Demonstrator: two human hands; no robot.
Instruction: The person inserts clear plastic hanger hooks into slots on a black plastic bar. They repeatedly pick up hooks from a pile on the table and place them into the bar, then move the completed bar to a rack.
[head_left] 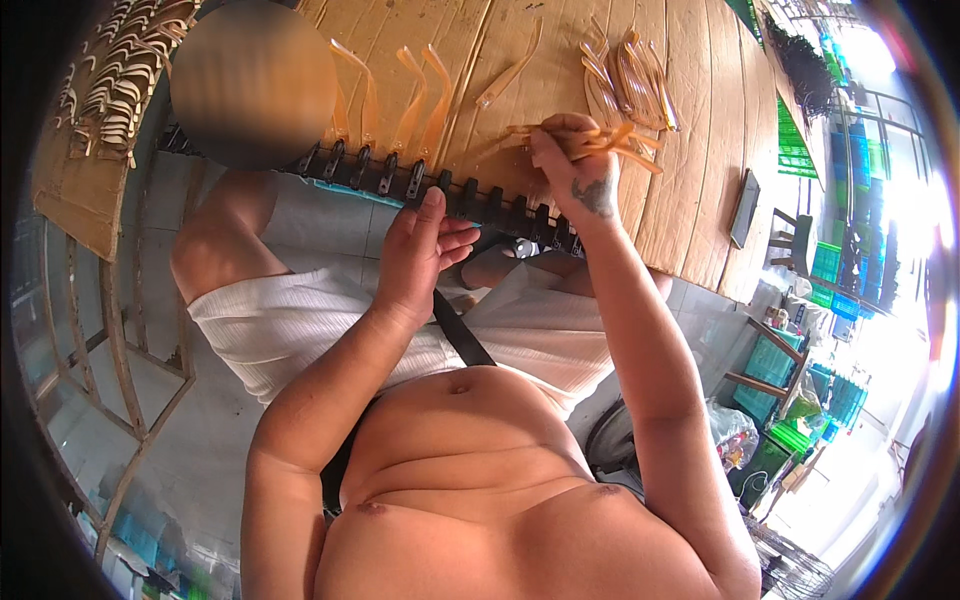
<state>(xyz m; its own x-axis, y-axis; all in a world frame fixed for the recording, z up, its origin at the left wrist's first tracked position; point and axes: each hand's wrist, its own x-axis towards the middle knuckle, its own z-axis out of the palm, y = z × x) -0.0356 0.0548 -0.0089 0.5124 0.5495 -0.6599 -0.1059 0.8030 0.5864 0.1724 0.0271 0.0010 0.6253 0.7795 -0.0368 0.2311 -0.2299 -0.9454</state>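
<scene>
Right hand (pixel 580 165): fingers closed around a bundle of translucent amber plastic spectacle arms (pixel 612 143), held above the near edge of the pale wooden plank counter (pixel 700 120). The bundle's long axis runs roughly level, its free ends fanning to the person's right, past the knuckles.

Left hand (pixel 420 255): fingers loosely curled, holding nothing that shows; thumb tip up against the row of black metal clips (pixel 440 190) fixed along the counter's near edge. This hand is the nearer one to the clips; the bundle lies up and to its right, apart from it.

Row of clips: runs slantwise from upper left to lower right along the edge. Several at the left end grip single amber arms (pixel 420 100), each lying up and away across the planks. Clips between the two hands look unfilled.

Loose heap of amber arms (pixel 625 75): on the counter just beyond the right hand, long axes pointing away.

Open room: bare planks between the clipped arms and the heap.

Dark flat rectangular slab (pixel 745 208): near the counter's right edge, well apart from both hands.

Cardboard sheet with rows of pale arms (pixel 110 90): far left, out of reach.
</scene>
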